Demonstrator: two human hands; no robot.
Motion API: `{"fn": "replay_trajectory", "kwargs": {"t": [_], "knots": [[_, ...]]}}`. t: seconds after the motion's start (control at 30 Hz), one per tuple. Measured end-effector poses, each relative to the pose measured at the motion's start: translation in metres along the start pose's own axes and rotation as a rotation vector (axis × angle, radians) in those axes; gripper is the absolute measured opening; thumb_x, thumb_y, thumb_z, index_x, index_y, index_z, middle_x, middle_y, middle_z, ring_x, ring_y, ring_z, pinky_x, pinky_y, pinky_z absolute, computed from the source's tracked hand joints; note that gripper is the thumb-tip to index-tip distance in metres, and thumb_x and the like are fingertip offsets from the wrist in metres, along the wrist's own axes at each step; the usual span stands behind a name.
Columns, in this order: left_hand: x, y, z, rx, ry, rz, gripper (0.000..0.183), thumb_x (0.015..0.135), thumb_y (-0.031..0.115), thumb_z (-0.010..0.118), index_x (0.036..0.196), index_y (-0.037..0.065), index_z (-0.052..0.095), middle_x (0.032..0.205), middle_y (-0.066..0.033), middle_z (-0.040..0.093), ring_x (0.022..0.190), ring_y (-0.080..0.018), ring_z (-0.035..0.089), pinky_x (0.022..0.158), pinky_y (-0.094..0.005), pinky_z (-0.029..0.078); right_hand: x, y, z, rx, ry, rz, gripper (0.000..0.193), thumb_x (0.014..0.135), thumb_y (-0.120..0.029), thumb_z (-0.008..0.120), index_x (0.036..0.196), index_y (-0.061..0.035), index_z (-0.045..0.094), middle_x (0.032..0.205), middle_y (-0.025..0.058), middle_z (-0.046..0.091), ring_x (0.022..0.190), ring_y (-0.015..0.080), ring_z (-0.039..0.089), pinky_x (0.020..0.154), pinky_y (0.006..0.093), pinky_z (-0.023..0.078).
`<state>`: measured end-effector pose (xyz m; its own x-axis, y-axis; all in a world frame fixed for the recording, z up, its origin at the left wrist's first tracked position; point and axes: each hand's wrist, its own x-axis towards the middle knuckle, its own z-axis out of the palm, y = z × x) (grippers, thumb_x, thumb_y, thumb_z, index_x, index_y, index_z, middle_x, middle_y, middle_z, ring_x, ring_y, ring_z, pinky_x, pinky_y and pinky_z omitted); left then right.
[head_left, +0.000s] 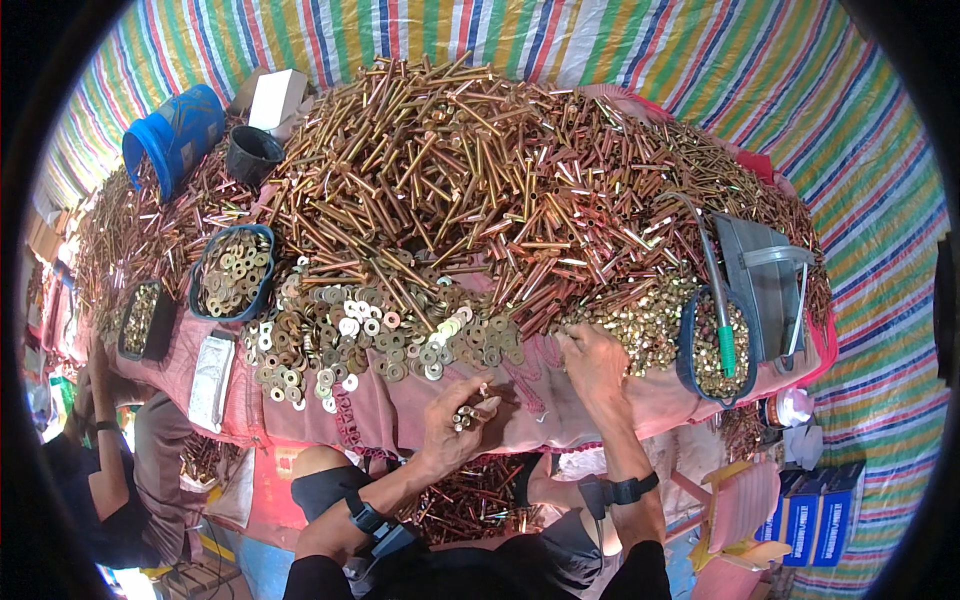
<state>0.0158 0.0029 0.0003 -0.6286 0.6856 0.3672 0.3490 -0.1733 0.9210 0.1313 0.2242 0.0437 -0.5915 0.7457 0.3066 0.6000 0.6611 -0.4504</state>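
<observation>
My left hand [455, 420] is closed around a few small gold-coloured metal pieces [464, 418], their ends poking out between the fingers; their exact kind is too small to tell. It hovers over the front of the pink cloth [400, 420], just short of a heap of flat washers [300, 350]. To its right, my right hand [595, 362] reaches down to the left edge of a pile of small gold-coloured nuts [650, 325]. Its fingers are curled together at the tips, and what they grip, if anything, is hidden. Behind both hands rises a large mound of long bolts [440, 150].
Blue tubs hold washers [235, 275] and nuts [720, 385]. A green-handled tool [725, 345] leans beside a grey dustpan-like scoop [755, 270]. A blue bucket [175, 140] lies tipped at the back left. Another person's arm [105, 440] is at the far left.
</observation>
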Motion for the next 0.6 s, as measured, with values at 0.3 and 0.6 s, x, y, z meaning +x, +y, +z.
{"fn": "replay_trajectory", "kwargs": {"t": [0.3, 0.6], "knots": [[0.0, -0.003, -0.002, -0.052, -0.023, -0.027, 0.031, 0.099, 0.012, 0.074, 0.128, 0.001, 0.071, 0.1, -0.0091, 0.072, 0.088, -0.0154, 0.069, 0.079, -0.0292, 0.055, 0.018, 0.0, 0.022, -0.144, -0.145, -0.019, 0.03, 0.085, -0.028, 0.082, 0.1, -0.0027, 0.078, 0.095, 0.0201, 0.075, 0.083, 0.039, 0.073, 0.077, 0.0473, 0.058], [0.002, -0.003, 0.0, -0.024, -0.027, -0.034, 0.032, 0.1, 0.011, 0.073, 0.13, 0.001, 0.071, 0.099, -0.01, 0.072, 0.089, -0.0169, 0.07, 0.079, -0.0305, 0.056, -0.004, -0.022, 0.003, 0.621, -0.475, 0.121, 0.021, 0.091, -0.012, 0.076, 0.107, 0.0009, 0.074, 0.079, 0.0071, 0.071, 0.065, 0.009, 0.063, 0.057, 0.0277, 0.051]]}}
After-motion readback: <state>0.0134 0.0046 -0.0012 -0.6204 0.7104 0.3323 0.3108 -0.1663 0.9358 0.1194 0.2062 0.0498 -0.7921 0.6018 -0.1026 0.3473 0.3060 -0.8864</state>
